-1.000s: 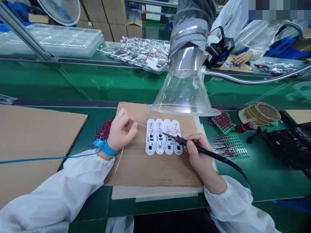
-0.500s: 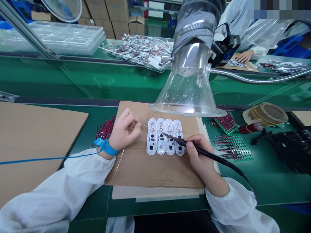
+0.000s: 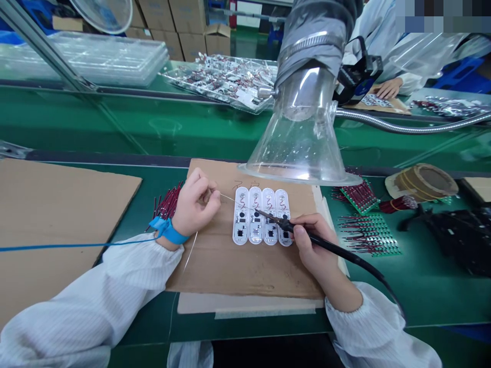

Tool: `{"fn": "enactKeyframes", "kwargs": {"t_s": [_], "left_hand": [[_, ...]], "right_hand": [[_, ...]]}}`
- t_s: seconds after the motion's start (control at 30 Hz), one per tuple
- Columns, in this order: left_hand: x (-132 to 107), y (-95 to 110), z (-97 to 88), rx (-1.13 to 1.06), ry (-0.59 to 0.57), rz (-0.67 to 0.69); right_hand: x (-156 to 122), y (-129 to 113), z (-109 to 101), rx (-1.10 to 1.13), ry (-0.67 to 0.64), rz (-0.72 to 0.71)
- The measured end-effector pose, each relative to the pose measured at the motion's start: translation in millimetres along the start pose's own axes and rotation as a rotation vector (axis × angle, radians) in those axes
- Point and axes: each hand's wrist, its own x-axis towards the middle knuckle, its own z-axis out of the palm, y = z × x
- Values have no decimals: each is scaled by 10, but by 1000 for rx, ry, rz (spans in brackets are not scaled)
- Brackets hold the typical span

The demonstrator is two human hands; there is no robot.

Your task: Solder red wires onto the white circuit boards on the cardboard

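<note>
My left hand (image 3: 194,205) pinches a thin solder wire (image 3: 233,200), which runs right to the boards. My right hand (image 3: 311,239) grips a black soldering iron (image 3: 332,245), its tip (image 3: 258,211) resting on the second board from the left, where the wire end meets it. Several white oblong circuit boards (image 3: 261,216) lie side by side on a brown cardboard sheet (image 3: 245,271). A blue wrist strap (image 3: 169,230) circles my left wrist, with its cord running left.
A clear fume-extractor funnel (image 3: 299,138) hangs above the boards. To the right lie green boards studded with red wires (image 3: 369,234) and a tape roll (image 3: 422,182). Red wires (image 3: 166,202) sit left of my hand. A co-worker's hand (image 3: 389,88) works at the far bench.
The whole scene has drifted slightly right and up in view as my head moved. Both hands keep the same hold, and the iron tip stays at the same board.
</note>
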Motion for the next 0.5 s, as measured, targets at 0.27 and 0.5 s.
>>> {"fn": "enactKeyframes", "kwargs": {"t_s": [0.27,0.5], "left_hand": [[1,6,-12,16,-47,-24],[3,16,-31,13,-65,-20]], "right_hand": [[25,-25,1,-26,-70,20],[-12,12,-15,-64,-83,21]]}}
